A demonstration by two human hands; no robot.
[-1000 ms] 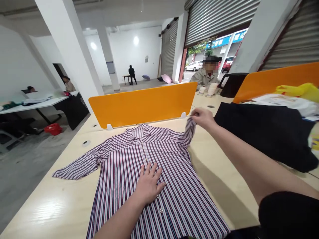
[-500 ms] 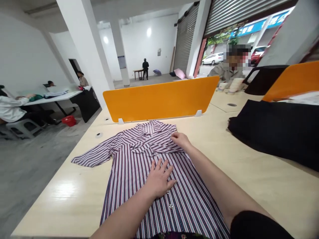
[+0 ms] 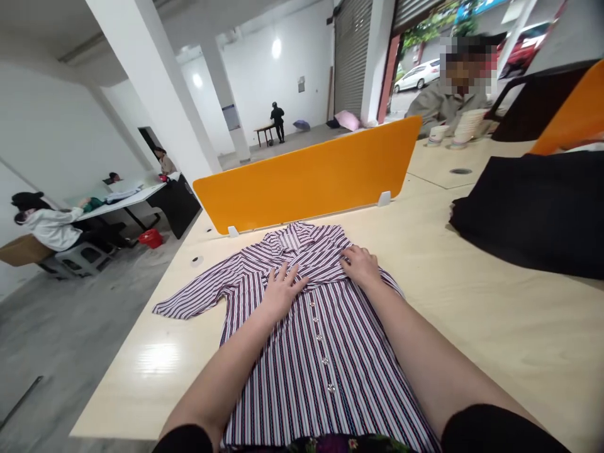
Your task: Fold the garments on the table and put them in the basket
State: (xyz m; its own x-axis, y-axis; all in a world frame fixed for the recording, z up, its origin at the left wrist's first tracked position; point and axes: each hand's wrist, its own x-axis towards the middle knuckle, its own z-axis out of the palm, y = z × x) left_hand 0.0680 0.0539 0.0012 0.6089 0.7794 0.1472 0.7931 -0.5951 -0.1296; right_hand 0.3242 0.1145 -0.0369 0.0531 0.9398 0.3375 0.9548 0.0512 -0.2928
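A striped button-up shirt [image 3: 278, 371] lies front up on the table. Its left-hand sleeve [image 3: 198, 292] stretches out to the side, while the other sleeve is folded across the chest. My left hand [image 3: 280, 296] rests open on the folded sleeve, fingers spread, just above the row of buttons [image 3: 319, 338]. At the shirt's right side, below the shoulder, my right hand [image 3: 362, 264] has its fingers bent and closed on the fabric. The undersides of its fingertips are hidden.
An orange divider [image 3: 306, 179] stands behind the collar. Dark folded cloth [image 3: 533, 211] lies at right on the pale table [image 3: 434, 302]. Paper cups [image 3: 467, 129] stand near a person [image 3: 427, 104] across the table. More people sit at a far-left desk [image 3: 129, 200].
My left hand has slid up from the button row onto the folded sleeve. My right hand has shifted to the shirt's side, where fabric now shows beyond it. The view has tilted.
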